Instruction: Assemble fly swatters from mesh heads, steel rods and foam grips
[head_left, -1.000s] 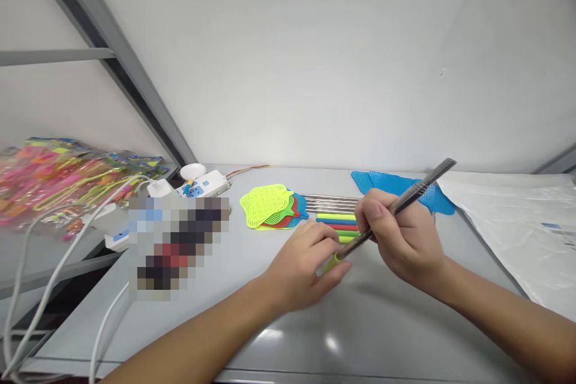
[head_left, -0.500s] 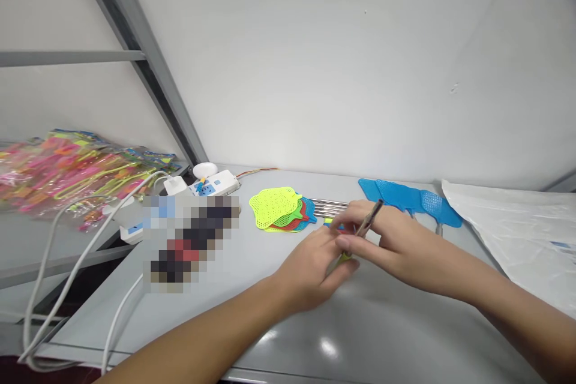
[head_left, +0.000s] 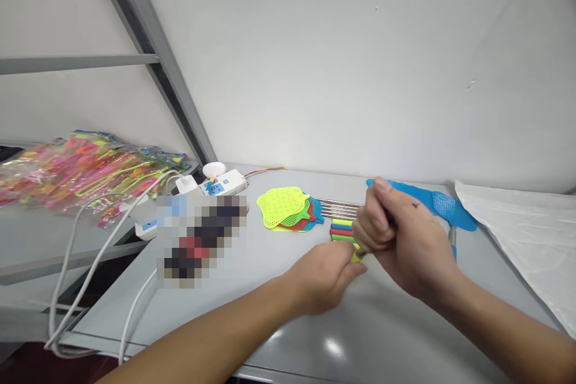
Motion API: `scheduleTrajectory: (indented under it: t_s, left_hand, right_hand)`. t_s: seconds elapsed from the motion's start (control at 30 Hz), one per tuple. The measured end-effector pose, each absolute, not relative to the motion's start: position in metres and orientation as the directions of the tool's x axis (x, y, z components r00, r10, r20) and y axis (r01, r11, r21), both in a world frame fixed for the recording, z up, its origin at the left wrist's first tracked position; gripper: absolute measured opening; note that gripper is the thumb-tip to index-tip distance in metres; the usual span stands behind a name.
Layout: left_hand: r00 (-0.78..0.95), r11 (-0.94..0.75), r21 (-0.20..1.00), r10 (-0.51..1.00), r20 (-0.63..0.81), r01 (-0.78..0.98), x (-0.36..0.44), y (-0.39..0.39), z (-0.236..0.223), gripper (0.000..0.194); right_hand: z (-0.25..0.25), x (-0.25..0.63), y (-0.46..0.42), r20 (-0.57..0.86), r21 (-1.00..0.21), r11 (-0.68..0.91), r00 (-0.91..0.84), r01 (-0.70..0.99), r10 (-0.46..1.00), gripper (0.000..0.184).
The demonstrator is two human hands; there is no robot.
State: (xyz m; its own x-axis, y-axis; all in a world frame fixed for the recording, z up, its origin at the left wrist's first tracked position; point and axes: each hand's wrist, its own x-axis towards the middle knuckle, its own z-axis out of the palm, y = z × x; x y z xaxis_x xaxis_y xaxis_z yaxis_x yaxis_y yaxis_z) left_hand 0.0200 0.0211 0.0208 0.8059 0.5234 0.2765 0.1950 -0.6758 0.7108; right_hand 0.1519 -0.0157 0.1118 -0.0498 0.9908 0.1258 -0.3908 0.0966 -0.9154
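My left hand [head_left: 326, 276] is closed around a yellow handle [head_left: 356, 255], of which only the end shows. From that end a metal rod [head_left: 361, 252] runs into my right hand [head_left: 405, 234], which is wrapped in a fist around it. Behind my hands lies a row of coloured handles [head_left: 342, 232] in yellow, blue, red and green, partly covered by my right hand. Several metal rods [head_left: 337, 209] lie just beyond them. To the left, fly swatter heads [head_left: 281, 207] in yellow, green, red and blue are stacked. Blue fly swatter heads [head_left: 450, 207] lie behind my right hand.
A white plastic bag [head_left: 508, 240] covers the right of the grey table [head_left: 387, 336]. Power strips [head_left: 225, 183] with white cables [head_left: 60, 300] stand at the left, beside a pixelated patch. Bagged colourful items [head_left: 99, 168] lie on the shelf farther left.
My right hand has closed from a finger-and-thumb hold into a fist around the rod. The coloured handles behind it show more. The whole view has shifted slightly.
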Motion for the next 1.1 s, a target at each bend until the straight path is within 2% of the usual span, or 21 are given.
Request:
scheduleTrajectory:
  t_s: [0.1, 0.2, 0.37, 0.53, 0.73, 0.83, 0.9, 1.0, 1.07, 1.1]
  left_hand:
    - [0.746, -0.653, 0.739, 0.572, 0.34, 0.164, 0.016, 0.018, 0.02, 0.029]
    - [0.707, -0.672, 0.728, 0.579, 0.406, 0.132, 0.012, 0.016, 0.02, 0.031]
    - [0.721, -0.706, 0.7, 0.541, 0.433, 0.11, 0.01, 0.017, 0.023, 0.028]
    - [0.726, -0.752, 0.659, 0.462, 0.509, 0.016, 0.013, 0.016, 0.028, 0.026]
    - [0.733, -0.766, 0.643, 0.444, 0.515, 0.012, 0.013, 0.017, 0.033, 0.027]
    - [0.709, -0.739, 0.673, 0.47, 0.526, -0.01, 0.012, 0.014, 0.037, 0.023]
    - [0.706, -0.636, 0.772, 0.54, 0.459, -0.015, 0.013, 0.011, 0.037, 0.026]
    - [0.682, -0.279, 0.959, 0.694, 0.232, -0.043, 0.018, 0.008, 0.032, 0.037]
    - [0.661, 0.004, 0.986, 0.742, 0.11, -0.17, 0.023, 0.011, 0.025, 0.041]
    - [0.664, 0.142, 0.954, 0.744, 0.074, -0.265, 0.026, 0.014, 0.022, 0.045]
  right_hand:
    - [0.121, 0.147, -0.014, 0.18, -0.878, 0.14, -0.045, -0.457, 0.983, 0.05]
    - [0.124, 0.139, -0.01, 0.198, -0.877, 0.155, -0.048, -0.455, 0.979, 0.052]
    - [0.114, 0.13, -0.009, 0.193, -0.877, 0.156, -0.034, -0.454, 0.981, 0.055]
    - [0.106, 0.129, -0.011, 0.204, -0.862, 0.145, -0.071, -0.486, 0.976, 0.053]
    - [0.104, 0.128, -0.014, 0.213, -0.844, 0.113, -0.134, -0.524, 0.968, 0.05]
    - [0.103, 0.128, -0.013, 0.202, -0.85, 0.106, -0.134, -0.516, 0.97, 0.05]
    - [0.103, 0.129, -0.009, 0.184, -0.858, 0.089, -0.142, -0.506, 0.973, 0.05]
    - [0.104, 0.134, 0.0, 0.13, -0.874, 0.037, -0.159, -0.484, 0.979, 0.05]
    - [0.105, 0.141, 0.005, 0.115, -0.882, 0.044, -0.124, -0.468, 0.986, 0.05]
    - [0.105, 0.146, 0.008, 0.119, -0.885, 0.068, -0.083, -0.461, 0.989, 0.05]
